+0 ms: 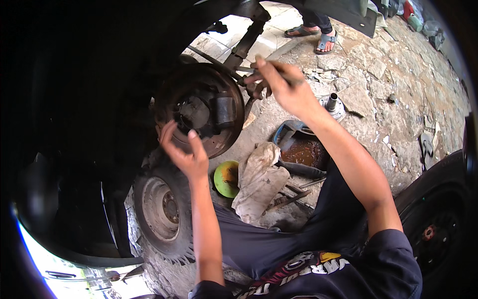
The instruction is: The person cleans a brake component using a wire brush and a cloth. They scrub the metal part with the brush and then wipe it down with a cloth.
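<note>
In front of me is a rusty round brake plate (234,132) on a vehicle's axle, with a metal cylinder (224,110) on its face. My left hand (186,157) is at the plate's lower left edge, thumb and fingers spread, with nothing seen in it. Above the plate's right side, my right hand (285,84) grips a slim metal tool (244,69). Its shaft points left toward a suspension rod (213,61). Blur and the fingers hide most of the tool, so its kind is unclear.
A dirty rag (261,183) lies beside a green bowl (226,179) and a blue-rimmed pan of brown liquid (302,149). A flanged metal hub (332,102) stands behind. Wheels (164,213) flank me. Hand tools (291,200) lie between my legs. A person's sandalled feet (325,42) are beyond.
</note>
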Tool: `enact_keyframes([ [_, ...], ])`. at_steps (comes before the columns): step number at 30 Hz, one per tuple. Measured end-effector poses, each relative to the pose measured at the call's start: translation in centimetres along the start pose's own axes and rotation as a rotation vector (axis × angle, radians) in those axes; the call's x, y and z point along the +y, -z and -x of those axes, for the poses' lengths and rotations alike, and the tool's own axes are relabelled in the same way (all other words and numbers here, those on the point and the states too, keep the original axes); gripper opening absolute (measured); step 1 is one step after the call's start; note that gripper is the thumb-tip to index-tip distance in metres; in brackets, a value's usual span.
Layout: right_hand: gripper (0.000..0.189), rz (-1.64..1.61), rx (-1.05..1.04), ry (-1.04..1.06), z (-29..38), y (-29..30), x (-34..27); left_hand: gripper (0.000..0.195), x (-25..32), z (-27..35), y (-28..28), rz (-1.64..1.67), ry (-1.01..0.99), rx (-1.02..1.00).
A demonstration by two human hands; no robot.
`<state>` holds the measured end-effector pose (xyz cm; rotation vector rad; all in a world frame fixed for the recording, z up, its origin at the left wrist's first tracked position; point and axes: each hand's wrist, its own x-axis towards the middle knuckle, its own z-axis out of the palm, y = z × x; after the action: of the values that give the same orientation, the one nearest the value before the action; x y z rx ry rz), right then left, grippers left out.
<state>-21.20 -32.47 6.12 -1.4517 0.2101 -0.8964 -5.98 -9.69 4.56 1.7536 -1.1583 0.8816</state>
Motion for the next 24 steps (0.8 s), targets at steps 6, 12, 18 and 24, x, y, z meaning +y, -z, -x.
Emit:
enact_keyframes([
  [6, 0.043, 0.095, 0.081, -0.029, -1.0, 4.0, -1.5, 0.05, 0.4, -2.6, -4.6, -0.024, 0.105, -0.375],
  [12, 0.035, -0.101, -0.032, -0.07, -0.5, 7.9, 5.6, 0.053, -0.7, -2.5, -5.3, -0.192, 0.043, -0.595],
  [18, 0.029, -0.197, -0.092, -0.071, -0.8, 5.1, 10.2, 0.05, -1.1, -0.6, -5.2, -0.173, -0.04, -0.565],
  [24, 0.034, -0.419, 0.028, -0.208, 0.9, 3.0, 13.8, 0.051, -0.7, -0.6, -5.4, -0.221, -0.024, -0.613],
])
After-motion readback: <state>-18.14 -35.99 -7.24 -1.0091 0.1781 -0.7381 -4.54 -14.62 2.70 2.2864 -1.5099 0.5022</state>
